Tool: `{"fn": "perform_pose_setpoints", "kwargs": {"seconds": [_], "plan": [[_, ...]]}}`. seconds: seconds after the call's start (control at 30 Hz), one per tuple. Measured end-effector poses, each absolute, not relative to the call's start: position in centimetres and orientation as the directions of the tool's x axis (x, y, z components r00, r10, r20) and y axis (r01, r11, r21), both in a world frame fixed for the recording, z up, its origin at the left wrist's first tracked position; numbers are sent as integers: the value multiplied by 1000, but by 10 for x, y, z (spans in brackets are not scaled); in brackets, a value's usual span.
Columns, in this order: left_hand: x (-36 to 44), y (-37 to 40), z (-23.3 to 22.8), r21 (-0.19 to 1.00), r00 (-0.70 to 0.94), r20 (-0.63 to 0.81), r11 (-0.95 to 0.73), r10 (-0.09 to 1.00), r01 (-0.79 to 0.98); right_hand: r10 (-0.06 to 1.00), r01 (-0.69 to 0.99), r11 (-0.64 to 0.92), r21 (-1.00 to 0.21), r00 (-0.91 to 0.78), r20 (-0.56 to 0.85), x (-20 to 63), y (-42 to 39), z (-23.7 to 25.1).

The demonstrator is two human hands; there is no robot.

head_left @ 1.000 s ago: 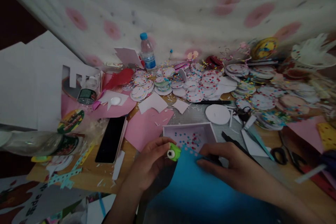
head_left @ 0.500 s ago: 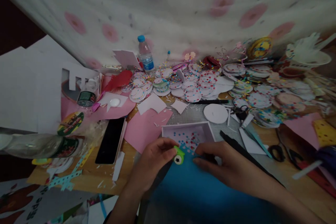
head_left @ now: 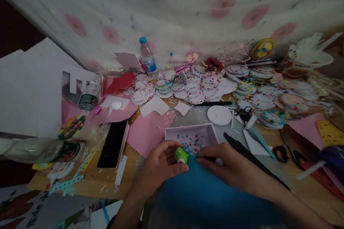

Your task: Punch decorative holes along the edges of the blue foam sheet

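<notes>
My left hand (head_left: 161, 162) is closed around a small green craft punch (head_left: 181, 155), its thumb lying across the white round face. A blue sheet (head_left: 204, 189) runs from the punch down toward me, blurred at its near end. My right hand (head_left: 225, 162) pinches the sheet's far edge, fingertips and thumb together. Just beyond both hands is a shallow white box (head_left: 215, 134) with small blue and red punched pieces (head_left: 197, 141) scattered in it. The punch's slot is hidden, so I cannot tell whether the sheet sits inside it.
Stacks of decorated paper discs (head_left: 196, 86) line the back by a water bottle (head_left: 147, 57). To the left lie a phone (head_left: 113, 145), pink paper (head_left: 149, 130) and a large clear bottle (head_left: 40, 149). Scissors (head_left: 282, 152) and a black strip (head_left: 249, 157) are on the right.
The punch has turned in my left hand, and the thumb now covers much of its white face. My right hand has shifted slightly left, still on the blue sheet.
</notes>
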State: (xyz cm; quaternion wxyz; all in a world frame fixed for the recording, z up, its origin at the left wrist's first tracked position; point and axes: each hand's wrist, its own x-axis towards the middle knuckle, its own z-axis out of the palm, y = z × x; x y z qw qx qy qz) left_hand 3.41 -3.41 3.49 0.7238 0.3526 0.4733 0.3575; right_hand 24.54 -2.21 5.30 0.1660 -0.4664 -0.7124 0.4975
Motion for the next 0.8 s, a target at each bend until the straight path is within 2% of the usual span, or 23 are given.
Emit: {"fn": "perform_pose_setpoints", "kwargs": {"seconds": [0.23, 0.6, 0.8], "plan": [[33, -31, 33, 824, 333, -483, 549, 810, -140, 841, 516, 91, -852, -498, -212, 245, -23, 51], [34, -31, 33, 817, 268, -529, 569, 805, -97, 847, 541, 101, -835, -487, -213, 241, -20, 36], [33, -30, 34, 864, 317, -474, 504, 822, -15, 849, 597, 116, -794, -474, -233, 242, -19, 36]]}}
